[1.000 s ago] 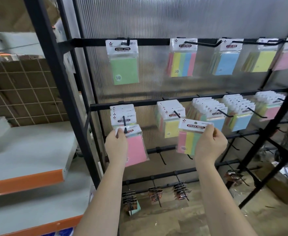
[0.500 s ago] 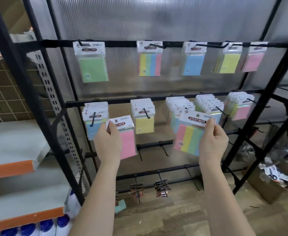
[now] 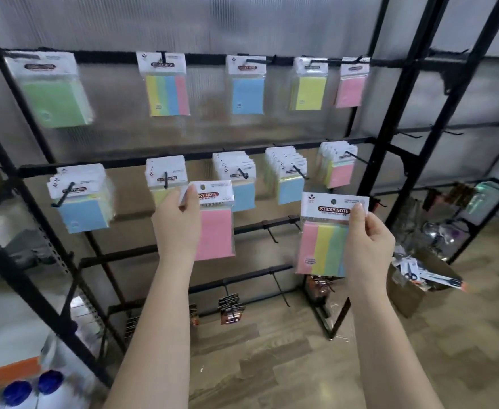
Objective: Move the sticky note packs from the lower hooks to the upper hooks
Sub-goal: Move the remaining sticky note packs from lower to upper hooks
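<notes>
The pink pack [image 3: 215,228] and the striped pack [image 3: 325,237] sit in clear, shiny plastic bags with white paper tops. The rack bars [image 3: 183,160] and hooks [image 3: 298,172] look like black metal, not shiny. The wall panel [image 3: 213,22] is ribbed, see-through plastic. The floor [image 3: 301,364] looks like smooth wood.

Ribbed translucent wall [image 3: 242,22], seemingly wood-look floor [image 3: 286,364].

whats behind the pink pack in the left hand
Behind the pink pack, held by the left hand, a blue pack and a yellow pack on lower hooks peek out. Their covered parts cannot be seen.
</notes>
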Demonstrator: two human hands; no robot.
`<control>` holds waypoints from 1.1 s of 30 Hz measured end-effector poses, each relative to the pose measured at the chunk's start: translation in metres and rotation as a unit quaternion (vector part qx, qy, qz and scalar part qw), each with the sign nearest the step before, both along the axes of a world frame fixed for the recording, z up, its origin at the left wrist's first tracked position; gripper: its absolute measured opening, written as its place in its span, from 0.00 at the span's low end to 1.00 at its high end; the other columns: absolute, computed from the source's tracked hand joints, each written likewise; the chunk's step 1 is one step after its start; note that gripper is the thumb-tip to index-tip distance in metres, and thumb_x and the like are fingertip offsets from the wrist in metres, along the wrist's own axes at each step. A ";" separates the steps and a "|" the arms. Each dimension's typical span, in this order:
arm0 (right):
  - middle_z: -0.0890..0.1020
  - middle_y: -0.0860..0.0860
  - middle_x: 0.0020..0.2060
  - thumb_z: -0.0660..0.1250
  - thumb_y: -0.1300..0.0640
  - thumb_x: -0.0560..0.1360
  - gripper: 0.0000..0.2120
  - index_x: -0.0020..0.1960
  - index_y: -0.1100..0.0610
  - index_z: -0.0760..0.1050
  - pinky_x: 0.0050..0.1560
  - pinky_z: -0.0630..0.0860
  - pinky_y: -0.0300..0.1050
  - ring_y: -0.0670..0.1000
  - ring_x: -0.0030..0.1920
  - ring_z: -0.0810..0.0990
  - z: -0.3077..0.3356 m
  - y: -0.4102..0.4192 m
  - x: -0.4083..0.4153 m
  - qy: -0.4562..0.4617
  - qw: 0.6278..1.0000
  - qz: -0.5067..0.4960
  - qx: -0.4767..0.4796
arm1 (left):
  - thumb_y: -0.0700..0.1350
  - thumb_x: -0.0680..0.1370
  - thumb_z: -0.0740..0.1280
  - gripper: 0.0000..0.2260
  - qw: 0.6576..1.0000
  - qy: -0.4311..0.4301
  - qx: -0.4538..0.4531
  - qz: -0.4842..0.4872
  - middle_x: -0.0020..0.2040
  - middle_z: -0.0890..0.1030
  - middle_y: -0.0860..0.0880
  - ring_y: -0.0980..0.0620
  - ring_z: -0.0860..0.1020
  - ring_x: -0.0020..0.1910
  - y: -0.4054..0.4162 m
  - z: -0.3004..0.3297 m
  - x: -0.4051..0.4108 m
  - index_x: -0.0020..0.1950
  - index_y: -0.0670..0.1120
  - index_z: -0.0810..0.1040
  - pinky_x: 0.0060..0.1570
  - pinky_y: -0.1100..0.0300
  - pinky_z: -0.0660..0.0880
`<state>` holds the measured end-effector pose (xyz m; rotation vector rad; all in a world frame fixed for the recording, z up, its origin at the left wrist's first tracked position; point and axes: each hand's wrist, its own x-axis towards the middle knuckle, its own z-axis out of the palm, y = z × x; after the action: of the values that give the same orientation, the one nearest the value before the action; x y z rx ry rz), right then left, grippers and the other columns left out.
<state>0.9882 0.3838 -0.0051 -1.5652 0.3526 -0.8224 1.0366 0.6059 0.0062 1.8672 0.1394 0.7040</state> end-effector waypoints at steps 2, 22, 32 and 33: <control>0.68 0.46 0.26 0.58 0.52 0.81 0.19 0.34 0.59 0.68 0.25 0.59 0.34 0.40 0.25 0.63 0.001 -0.015 0.002 0.000 1.000 -0.001 0.006 | 0.50 0.82 0.57 0.17 1.000 -0.005 -0.023 -0.011 0.48 0.80 0.44 0.45 0.78 0.48 -0.018 0.006 0.005 0.51 0.37 0.77 0.38 0.61 0.70; 0.72 0.47 0.28 0.59 0.52 0.81 0.18 0.35 0.58 0.71 0.29 0.63 0.37 0.40 0.26 0.67 0.043 -0.158 0.157 -0.066 0.997 -0.047 -0.013 | 0.53 0.78 0.64 0.20 0.987 -0.051 -0.087 -0.122 0.34 0.77 0.46 0.54 0.72 0.32 -0.168 0.070 0.160 0.36 0.38 0.75 0.30 0.63 0.66; 0.73 0.43 0.22 0.61 0.55 0.80 0.16 0.36 0.61 0.74 0.27 0.63 0.34 0.41 0.25 0.68 0.035 -0.230 0.207 -0.063 0.995 -0.025 0.079 | 0.51 0.78 0.66 0.07 0.972 -0.110 -0.076 -0.195 0.38 0.80 0.60 0.68 0.77 0.33 -0.251 0.091 0.195 0.44 0.50 0.81 0.32 0.73 0.69; 0.72 0.43 0.22 0.61 0.55 0.80 0.16 0.36 0.62 0.73 0.27 0.63 0.34 0.41 0.25 0.67 0.036 -0.238 0.209 -0.061 0.995 -0.014 0.084 | 0.51 0.77 0.66 0.07 0.972 -0.116 -0.074 -0.189 0.38 0.81 0.59 0.67 0.77 0.33 -0.261 0.093 0.197 0.45 0.50 0.81 0.32 0.71 0.69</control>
<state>1.1976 0.1454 0.0313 -1.3507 0.3462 -0.8824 1.2335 0.3450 0.0987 1.5951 -0.2998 0.6207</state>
